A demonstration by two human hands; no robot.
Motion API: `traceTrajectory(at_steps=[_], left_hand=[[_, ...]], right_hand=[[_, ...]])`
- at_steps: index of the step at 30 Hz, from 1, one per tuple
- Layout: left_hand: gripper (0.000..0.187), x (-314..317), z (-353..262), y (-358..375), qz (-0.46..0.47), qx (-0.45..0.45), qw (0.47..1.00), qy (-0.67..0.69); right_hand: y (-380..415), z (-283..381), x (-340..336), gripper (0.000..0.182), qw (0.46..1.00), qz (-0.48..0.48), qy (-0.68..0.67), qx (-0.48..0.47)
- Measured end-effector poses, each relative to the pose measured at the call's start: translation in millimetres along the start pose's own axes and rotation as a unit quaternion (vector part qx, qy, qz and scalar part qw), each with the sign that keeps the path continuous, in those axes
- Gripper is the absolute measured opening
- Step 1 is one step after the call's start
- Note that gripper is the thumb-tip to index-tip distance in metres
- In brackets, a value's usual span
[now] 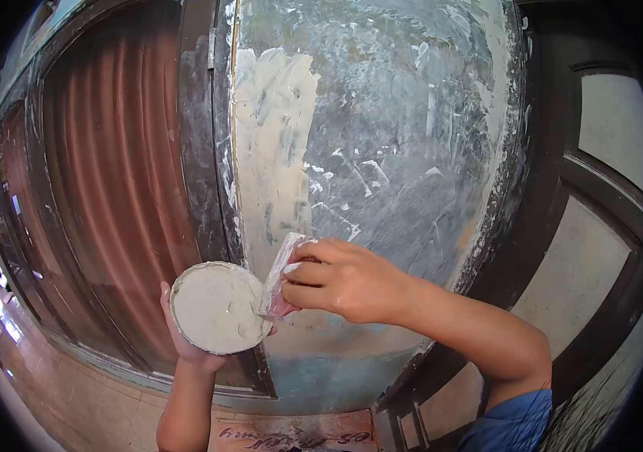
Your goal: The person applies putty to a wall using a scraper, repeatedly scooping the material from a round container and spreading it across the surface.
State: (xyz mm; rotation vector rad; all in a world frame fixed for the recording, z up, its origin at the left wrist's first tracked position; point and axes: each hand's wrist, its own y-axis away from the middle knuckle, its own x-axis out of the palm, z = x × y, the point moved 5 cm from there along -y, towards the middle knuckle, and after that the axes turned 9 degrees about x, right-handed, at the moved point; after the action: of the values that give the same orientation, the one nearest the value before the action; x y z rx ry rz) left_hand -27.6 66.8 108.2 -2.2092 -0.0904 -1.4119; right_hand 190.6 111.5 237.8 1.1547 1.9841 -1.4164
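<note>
A reddish curtain (122, 151) is seen at the left, behind a dark frame. The round container (216, 351) of pale paste (208, 305) is held from beneath by the left hand (189, 343), half open and spread around its sides. At the container's right rim, the flat tool (279, 275) is gripped between the bent fingers and thumb of the right hand (345, 285). Behind them, the grey wall (389, 151) is partly covered by a cream patch (272, 113).
</note>
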Motion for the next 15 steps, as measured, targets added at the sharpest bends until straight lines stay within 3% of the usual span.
traceTrajectory(at_steps=[10, 13, 15], left_hand=[[0.087, 26, 16, 10, 0.07, -0.028, 0.996, -0.051], [0.093, 16, 22, 7, -0.01, -0.012, 0.999, -0.035], [0.094, 29, 30, 13, 0.042, -0.033, 0.997, -0.056]], right_hand=[[8, 3, -1, 0.023, 1.0, -0.03, -0.007, -0.001], [14, -2, -2, 0.024, 0.999, -0.04, -0.008, 0.015], [20, -6, -3, 0.026, 0.999, -0.032, -0.015, 0.032]])
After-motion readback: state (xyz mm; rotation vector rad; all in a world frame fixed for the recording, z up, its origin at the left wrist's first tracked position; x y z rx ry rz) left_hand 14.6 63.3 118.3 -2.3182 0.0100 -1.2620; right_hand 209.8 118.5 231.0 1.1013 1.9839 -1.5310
